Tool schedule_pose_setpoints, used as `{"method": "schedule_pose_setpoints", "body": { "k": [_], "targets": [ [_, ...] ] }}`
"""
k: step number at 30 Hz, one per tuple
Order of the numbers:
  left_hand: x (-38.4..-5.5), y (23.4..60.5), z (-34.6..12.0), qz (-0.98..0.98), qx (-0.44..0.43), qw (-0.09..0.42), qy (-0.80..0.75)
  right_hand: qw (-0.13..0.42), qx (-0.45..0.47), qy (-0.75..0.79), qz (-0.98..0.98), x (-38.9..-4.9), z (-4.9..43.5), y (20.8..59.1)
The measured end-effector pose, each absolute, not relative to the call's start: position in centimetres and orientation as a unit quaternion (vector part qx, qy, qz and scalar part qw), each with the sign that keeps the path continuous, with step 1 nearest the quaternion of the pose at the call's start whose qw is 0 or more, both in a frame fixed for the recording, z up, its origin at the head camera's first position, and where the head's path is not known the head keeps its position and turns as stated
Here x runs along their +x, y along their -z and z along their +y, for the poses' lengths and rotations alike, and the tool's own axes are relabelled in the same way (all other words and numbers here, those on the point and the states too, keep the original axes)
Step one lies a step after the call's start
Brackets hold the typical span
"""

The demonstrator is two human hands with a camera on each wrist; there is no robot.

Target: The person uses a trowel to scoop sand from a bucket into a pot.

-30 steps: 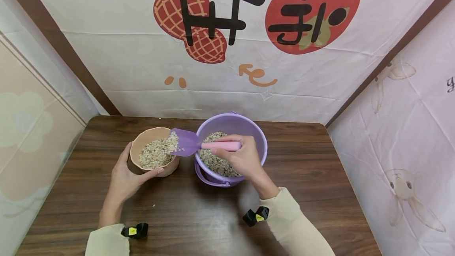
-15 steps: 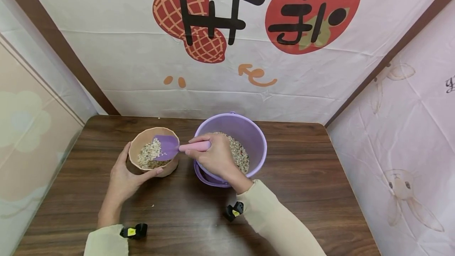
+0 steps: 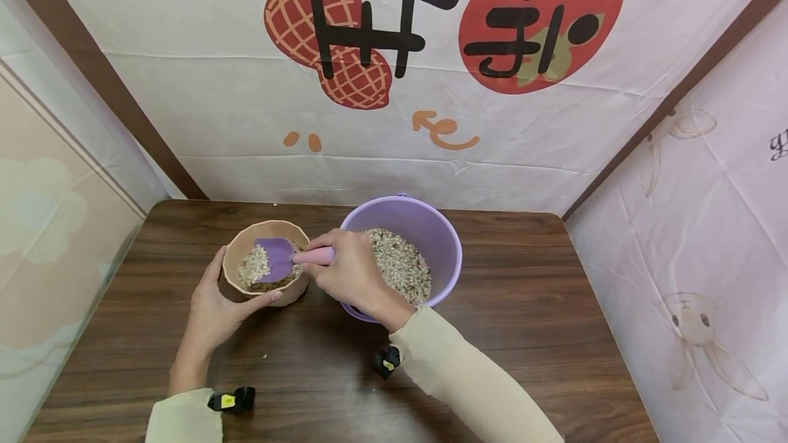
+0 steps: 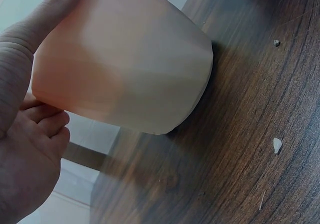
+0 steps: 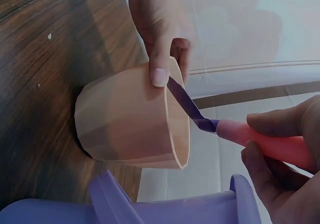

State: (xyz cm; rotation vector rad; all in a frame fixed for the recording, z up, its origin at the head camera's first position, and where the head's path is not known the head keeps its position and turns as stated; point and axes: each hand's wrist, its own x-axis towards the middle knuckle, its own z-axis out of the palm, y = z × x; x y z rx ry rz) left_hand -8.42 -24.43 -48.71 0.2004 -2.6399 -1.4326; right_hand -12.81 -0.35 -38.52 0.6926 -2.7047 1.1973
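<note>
A peach-coloured faceted flowerpot (image 3: 293,296) stands on the left of the table, with pale gravel inside. My left hand (image 3: 212,310) grips the pot from its left, thumb on the near side at the rim; in the left wrist view its fingers go behind the pot wall (image 4: 125,58). My right hand (image 3: 351,269) holds the pink handle (image 5: 265,144) of a small toy shovel, whose purple blade (image 3: 278,258) is inside the pot's mouth. Pale gravel lies at the blade's tip. Right of the pot is a purple bucket (image 3: 446,245), partly filled with mixed gravel (image 3: 400,262).
The dark wood table (image 3: 517,333) has a few stray pebbles, such as a white one (image 4: 277,145). A printed cloth wall (image 3: 246,122) rises behind it, with more cloth at both sides. The bucket's handle (image 5: 112,199) hangs beside the pot.
My right hand has moved left from over the bucket, carrying the shovel from the pot's rim down into it. Gravel has slid off the blade. My left hand stays on the pot.
</note>
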Motion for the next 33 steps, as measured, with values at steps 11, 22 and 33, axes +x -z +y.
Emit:
{"method": "schedule_pose_setpoints", "body": {
  "k": [11,22,33],
  "targets": [
    [-8.5,48.7,-24.4,-0.876,0.063,0.066,0.474,0.109,0.325,-0.310,-0.887,-12.8,-0.6,38.2],
    [-8.4,48.7,-24.4,-0.876,0.066,0.068,0.474,0.157,0.387,-0.251,-0.873,-12.5,-0.6,38.0],
    [-8.5,48.8,-24.5,-0.875,0.062,0.064,0.475,0.141,0.371,-0.351,-0.848,-12.2,0.7,37.8]
  ]
}}
